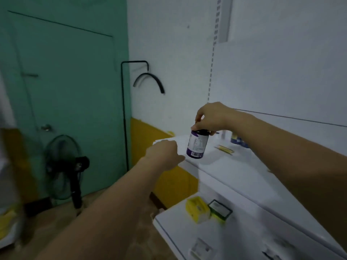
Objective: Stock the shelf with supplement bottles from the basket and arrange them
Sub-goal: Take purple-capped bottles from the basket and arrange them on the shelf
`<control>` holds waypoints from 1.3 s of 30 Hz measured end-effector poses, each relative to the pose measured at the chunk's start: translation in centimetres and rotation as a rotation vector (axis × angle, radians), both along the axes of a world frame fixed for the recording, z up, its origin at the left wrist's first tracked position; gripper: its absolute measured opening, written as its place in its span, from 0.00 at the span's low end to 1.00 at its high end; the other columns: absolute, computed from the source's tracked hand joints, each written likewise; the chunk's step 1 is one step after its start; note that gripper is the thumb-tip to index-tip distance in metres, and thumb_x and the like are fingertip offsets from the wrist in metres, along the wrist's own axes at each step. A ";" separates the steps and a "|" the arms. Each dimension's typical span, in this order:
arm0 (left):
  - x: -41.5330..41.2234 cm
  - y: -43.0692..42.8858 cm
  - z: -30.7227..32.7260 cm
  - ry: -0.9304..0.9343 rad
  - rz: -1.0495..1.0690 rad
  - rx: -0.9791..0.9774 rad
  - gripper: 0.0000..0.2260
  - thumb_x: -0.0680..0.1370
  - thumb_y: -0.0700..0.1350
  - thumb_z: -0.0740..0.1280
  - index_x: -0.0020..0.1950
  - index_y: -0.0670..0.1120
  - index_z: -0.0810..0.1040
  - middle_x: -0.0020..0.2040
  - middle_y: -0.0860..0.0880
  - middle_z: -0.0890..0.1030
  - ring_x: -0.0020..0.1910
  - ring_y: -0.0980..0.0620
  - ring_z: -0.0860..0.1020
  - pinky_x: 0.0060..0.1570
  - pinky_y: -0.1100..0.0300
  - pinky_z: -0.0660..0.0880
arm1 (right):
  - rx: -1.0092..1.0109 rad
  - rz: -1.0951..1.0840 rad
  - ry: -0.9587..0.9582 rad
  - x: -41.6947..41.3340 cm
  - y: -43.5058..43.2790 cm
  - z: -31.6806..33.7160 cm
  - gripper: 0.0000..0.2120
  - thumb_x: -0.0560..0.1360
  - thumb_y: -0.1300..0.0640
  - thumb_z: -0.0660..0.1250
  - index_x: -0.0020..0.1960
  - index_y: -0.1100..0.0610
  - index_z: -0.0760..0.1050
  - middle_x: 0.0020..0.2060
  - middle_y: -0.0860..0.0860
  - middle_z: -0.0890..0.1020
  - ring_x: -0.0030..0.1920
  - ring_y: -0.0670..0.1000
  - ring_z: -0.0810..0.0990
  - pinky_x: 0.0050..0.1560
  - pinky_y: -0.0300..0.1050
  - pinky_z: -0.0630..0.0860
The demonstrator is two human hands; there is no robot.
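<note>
My right hand (210,117) grips a dark purple supplement bottle (197,144) by its black cap from above. The bottle has a white label and stands upright at, or just above, the left end of the white upper shelf (234,166); contact cannot be told. My left hand (163,152) reaches forward with fingers loosely curled and rests at the shelf's front left corner, just left of the bottle, holding nothing. Further back on the same shelf stand blue and white bottles (239,140), partly hidden behind my right forearm. The basket is out of view.
On the lower shelf (178,231) lie a yellow box (198,210), a green-edged box (220,209) and a pale packet (201,248). A floor fan (65,166) stands left by the green door (62,91). A black metal stand (124,113) leans at the wall.
</note>
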State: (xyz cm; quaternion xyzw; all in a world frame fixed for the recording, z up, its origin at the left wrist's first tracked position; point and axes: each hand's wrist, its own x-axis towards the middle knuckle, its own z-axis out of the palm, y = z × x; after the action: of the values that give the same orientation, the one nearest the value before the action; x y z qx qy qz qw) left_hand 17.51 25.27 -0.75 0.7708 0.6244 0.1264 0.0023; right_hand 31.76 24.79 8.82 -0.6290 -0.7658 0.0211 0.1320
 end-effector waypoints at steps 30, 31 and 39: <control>-37.7 40.5 -16.4 0.019 0.329 -0.288 0.19 0.79 0.56 0.59 0.59 0.43 0.70 0.56 0.45 0.76 0.53 0.45 0.75 0.48 0.55 0.72 | -0.200 0.371 -0.120 -40.9 46.2 -15.8 0.17 0.76 0.50 0.67 0.58 0.62 0.76 0.52 0.56 0.80 0.45 0.52 0.75 0.42 0.44 0.74; -38.1 42.7 -17.3 0.007 0.305 -0.303 0.17 0.79 0.56 0.59 0.57 0.43 0.70 0.54 0.45 0.75 0.52 0.45 0.75 0.48 0.55 0.72 | -0.206 0.340 -0.111 -41.0 48.1 -16.8 0.17 0.76 0.51 0.67 0.57 0.62 0.76 0.52 0.56 0.80 0.44 0.52 0.75 0.40 0.43 0.73; -34.9 57.8 -25.9 0.065 0.018 -0.417 0.14 0.78 0.54 0.60 0.52 0.44 0.69 0.55 0.44 0.75 0.53 0.44 0.74 0.50 0.52 0.74 | -0.371 0.052 -0.041 -36.7 60.6 -24.7 0.18 0.76 0.51 0.67 0.59 0.63 0.75 0.54 0.58 0.80 0.49 0.53 0.77 0.39 0.44 0.72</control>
State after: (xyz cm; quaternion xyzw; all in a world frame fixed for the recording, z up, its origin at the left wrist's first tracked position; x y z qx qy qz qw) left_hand -17.35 83.02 -26.61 0.7518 0.6435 -0.0306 0.1404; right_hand -4.95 85.35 -15.86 -0.6228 -0.7674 0.1524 -0.0027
